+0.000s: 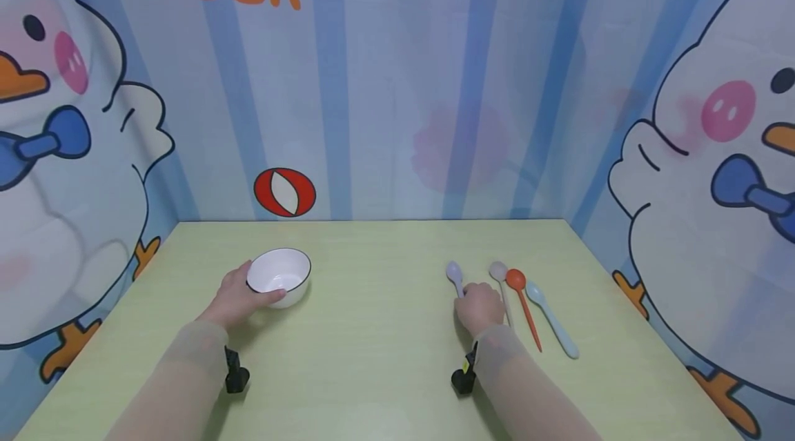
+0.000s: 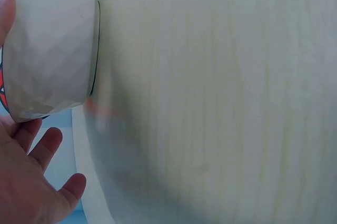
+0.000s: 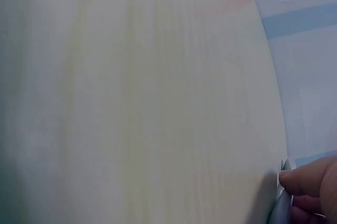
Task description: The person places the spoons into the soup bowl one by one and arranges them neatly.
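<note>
My left hand (image 1: 236, 297) grips a white bowl (image 1: 287, 295) with a dark rim at the left side of the table. The thumb lies at the near side of the rim and the fingers go round the far left side. In the left wrist view the bowl (image 2: 52, 50) is side-on, with some fingers (image 2: 47, 145) spread below it. My right hand (image 1: 479, 308) pinches a lavender spoon (image 1: 455, 271) by its handle; the bowl of the spoon points away from me. Only a pale sliver of that spoon (image 3: 283, 209) shows in the right wrist view, beside the fingertips.
Right of my right hand lie a pale greyish spoon (image 1: 499, 270), an orange spoon (image 1: 517, 280) and a light blue spoon (image 1: 555, 322), side by side on the pale yellow-green table (image 1: 373, 358). A duck-print curtain (image 1: 385, 82) stands behind the table and along both sides.
</note>
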A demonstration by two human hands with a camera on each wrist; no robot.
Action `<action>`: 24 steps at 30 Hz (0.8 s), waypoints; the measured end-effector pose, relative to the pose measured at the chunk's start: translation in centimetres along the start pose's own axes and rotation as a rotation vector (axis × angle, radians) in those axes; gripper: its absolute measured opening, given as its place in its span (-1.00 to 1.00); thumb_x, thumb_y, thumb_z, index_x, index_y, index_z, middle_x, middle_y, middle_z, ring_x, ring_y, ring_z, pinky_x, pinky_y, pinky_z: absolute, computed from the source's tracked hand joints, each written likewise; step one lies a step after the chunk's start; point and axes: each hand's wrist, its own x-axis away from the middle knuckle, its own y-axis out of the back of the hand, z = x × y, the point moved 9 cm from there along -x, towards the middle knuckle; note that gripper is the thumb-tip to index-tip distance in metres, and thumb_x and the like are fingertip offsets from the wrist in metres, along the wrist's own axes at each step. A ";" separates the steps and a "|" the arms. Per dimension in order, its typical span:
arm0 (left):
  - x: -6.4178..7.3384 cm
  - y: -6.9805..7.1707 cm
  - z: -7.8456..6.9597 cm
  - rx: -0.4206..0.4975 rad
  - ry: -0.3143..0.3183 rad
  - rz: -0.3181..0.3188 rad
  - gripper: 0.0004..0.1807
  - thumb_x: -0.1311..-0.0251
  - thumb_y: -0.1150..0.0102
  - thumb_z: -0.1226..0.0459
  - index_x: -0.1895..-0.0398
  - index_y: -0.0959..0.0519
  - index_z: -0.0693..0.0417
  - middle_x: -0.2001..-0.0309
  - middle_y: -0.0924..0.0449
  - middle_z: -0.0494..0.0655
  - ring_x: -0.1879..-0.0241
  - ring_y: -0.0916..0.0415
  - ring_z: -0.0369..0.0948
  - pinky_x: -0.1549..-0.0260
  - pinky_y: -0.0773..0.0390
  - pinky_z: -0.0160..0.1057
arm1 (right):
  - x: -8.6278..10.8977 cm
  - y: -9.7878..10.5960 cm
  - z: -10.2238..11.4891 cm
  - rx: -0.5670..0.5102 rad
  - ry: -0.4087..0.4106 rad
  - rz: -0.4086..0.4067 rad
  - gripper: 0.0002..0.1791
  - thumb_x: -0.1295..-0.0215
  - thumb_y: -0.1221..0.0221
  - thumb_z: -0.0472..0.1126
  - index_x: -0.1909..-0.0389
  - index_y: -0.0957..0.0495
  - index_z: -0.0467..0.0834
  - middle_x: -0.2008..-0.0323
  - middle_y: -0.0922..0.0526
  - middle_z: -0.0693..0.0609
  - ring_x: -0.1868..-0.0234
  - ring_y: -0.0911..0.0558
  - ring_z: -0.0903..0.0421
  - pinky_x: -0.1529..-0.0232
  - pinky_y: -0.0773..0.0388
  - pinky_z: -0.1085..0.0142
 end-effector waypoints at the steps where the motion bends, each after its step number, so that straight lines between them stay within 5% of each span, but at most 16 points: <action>1: 0.1 0.0 0.0 0.002 0.004 0.001 0.36 0.08 -0.32 -0.29 -0.49 0.25 0.31 -0.41 0.21 0.46 -0.35 0.12 0.32 -0.20 -0.10 0.37 | 0.0 0.0 0.0 -0.002 -0.002 -0.002 -0.81 -0.20 -0.12 -0.23 0.28 -0.63 -0.24 0.43 -0.53 -0.09 0.38 -0.51 -0.05 0.30 -0.47 0.04; 7: 0.2 0.0 -0.2 0.001 0.006 -0.002 0.37 0.10 -0.32 -0.30 -0.49 0.25 0.32 -0.41 0.20 0.45 -0.35 0.13 0.32 -0.20 -0.09 0.37 | -0.2 -0.1 -0.4 -0.035 -0.012 -0.003 -0.86 -0.17 -0.12 -0.25 0.46 -0.56 -0.25 0.53 -0.50 -0.07 0.46 -0.48 -0.02 0.37 -0.46 0.08; 24: 0.4 -2.5 -2.4 -0.051 -0.098 0.052 0.33 0.10 -0.36 -0.26 -0.51 0.19 0.27 -0.42 0.12 0.38 -0.36 0.10 0.27 -0.20 -0.15 0.34 | -0.1 0.3 0.0 -0.110 -0.002 -0.007 -0.80 -0.17 -0.18 -0.23 0.27 -0.66 -0.26 0.42 -0.58 -0.06 0.40 -0.52 0.01 0.33 -0.48 0.14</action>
